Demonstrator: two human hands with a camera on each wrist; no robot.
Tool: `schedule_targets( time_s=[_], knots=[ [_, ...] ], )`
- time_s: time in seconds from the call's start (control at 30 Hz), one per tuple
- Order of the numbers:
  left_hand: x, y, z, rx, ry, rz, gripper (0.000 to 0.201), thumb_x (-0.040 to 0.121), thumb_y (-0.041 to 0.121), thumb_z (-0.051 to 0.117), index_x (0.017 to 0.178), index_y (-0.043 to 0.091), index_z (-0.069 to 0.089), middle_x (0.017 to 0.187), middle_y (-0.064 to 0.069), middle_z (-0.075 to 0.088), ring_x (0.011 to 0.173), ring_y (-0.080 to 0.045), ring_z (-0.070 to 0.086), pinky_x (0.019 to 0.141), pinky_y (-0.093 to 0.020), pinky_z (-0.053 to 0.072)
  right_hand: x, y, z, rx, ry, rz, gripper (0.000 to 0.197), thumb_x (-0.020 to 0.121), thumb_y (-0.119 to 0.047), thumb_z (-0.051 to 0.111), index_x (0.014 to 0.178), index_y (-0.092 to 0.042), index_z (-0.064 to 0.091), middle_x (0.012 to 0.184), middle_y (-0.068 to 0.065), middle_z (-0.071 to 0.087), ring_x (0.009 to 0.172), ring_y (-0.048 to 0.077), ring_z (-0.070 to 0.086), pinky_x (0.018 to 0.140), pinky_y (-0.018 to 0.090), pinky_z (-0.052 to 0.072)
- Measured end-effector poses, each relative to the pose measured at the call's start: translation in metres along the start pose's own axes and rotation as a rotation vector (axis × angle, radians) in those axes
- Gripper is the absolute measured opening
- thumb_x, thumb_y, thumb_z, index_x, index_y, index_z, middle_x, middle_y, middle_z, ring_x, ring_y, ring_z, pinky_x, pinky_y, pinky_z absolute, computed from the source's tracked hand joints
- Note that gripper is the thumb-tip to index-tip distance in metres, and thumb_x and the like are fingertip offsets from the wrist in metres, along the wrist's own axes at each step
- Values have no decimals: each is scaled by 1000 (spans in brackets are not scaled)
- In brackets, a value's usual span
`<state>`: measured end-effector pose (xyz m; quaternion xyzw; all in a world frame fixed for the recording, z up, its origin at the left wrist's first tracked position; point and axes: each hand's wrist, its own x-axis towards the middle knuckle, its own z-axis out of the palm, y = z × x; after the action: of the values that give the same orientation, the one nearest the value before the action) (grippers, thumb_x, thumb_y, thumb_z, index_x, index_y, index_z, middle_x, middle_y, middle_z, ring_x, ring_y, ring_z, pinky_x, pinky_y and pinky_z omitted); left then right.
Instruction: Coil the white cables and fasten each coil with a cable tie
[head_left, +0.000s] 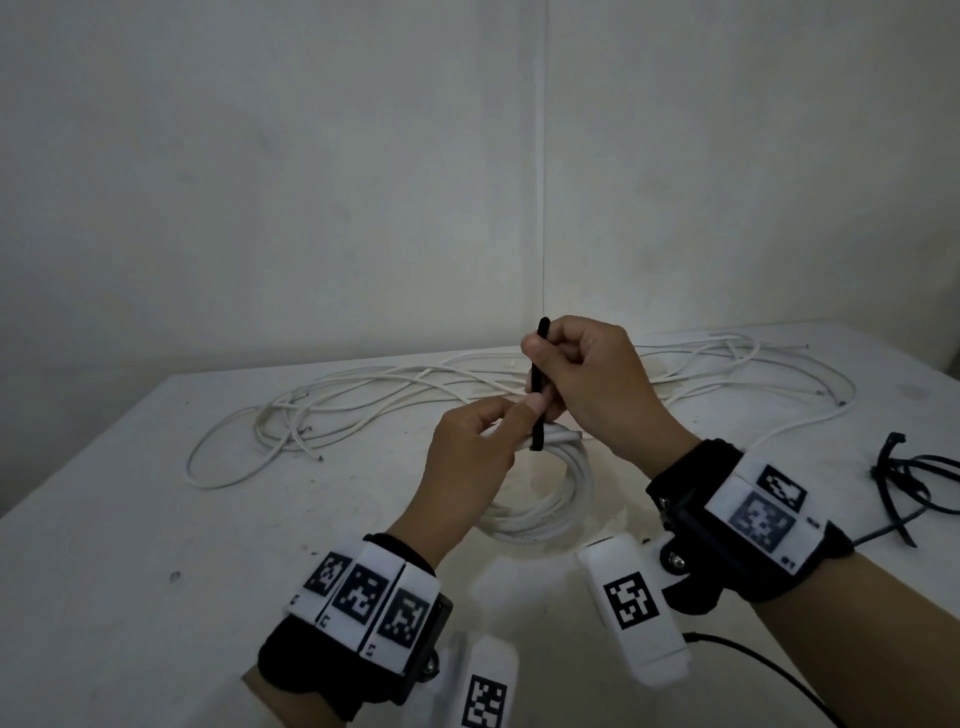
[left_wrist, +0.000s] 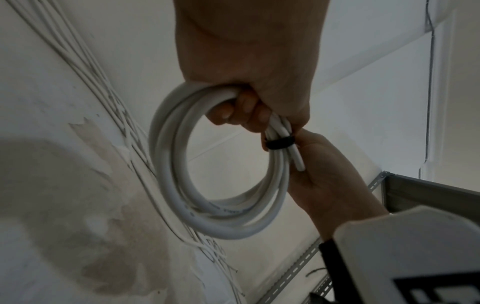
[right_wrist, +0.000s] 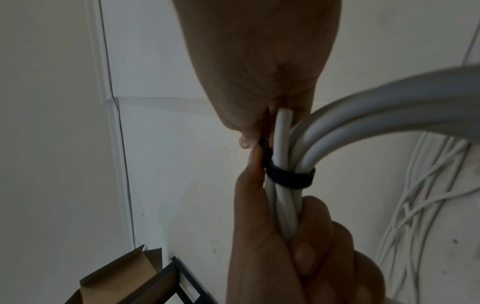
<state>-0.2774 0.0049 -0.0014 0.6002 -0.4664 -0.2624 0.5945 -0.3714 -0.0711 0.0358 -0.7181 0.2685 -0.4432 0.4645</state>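
While gripped by both hands, coil (head_left: 540, 493) inside black tie (head_left: 538, 395).

1. Plain workroom or storage corner: bare white walls (head_left: 311, 182), scuffed white table (head_left: 156, 519).
2. Slotted metal shelving (left_wrist: 293, 273) beside the table.
3. Open cardboard box (right_wrist: 122, 275) near the shelving.

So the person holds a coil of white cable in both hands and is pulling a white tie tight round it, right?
Nearly. The tie is black, not white: the right wrist view shows the black cable tie banded round the coil of white round cable. The rest holds: the left hand grips the coil while the right hand pulls the tie's tail.
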Motion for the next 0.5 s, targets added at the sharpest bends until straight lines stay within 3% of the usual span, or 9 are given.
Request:
schedule_targets(
  time_s=[0.1,0.17,0.23,0.33,0.43,0.5],
  knots=[
    [0,2,-1,-52,8,-47,42,93,33,49,56,13,54,40,13,37,40,-3,33,40,-10,30,0,2,-6,45,-71,58,19,93,-17,52,86,-2,61,58,1,60,43,4,56,48,17,51],
    [0,4,-3,-66,10,-62,43,95,34,43,61,13,58,38,13,39,37,0,35,39,-9,30,-3,7,-9,83,-119,77,19,95,-16,48,91,-4,63,61,-2,62,50,3,58,54,15,50],
    [0,4,-5,-73,-9,-59,42,95,34,43,66,12,63,40,11,39,36,0,35,39,-9,29,-8,12,-9,88,-163,67,14,93,-13,51,89,-10,64,65,-4,64,56,2,59,58,12,48],
    [-1,-2,-5,-38,-34,-25,43,90,33,54,48,27,63,42,11,40,38,-1,34,43,-13,30,-10,15,-8,93,-178,65,10,88,-8,58,82,-15,62,66,-2,65,59,4,60,60,14,49],
    [-1,-7,-5,18,-35,-5,31,87,32,60,57,29,69,47,10,47,42,-3,37,51,-23,32,-9,15,-3,39,-155,40,17,88,-4,57,74,-13,56,62,2,62,53,4,58,58,17,50],
    [-1,-8,-5,36,-20,-5,34,87,31,60,53,31,68,50,4,46,43,-6,36,54,-29,31,-8,16,1,-54,-131,-3,20,89,-4,56,73,-15,52,63,2,61,55,8,57,59,21,50]
  ],
)
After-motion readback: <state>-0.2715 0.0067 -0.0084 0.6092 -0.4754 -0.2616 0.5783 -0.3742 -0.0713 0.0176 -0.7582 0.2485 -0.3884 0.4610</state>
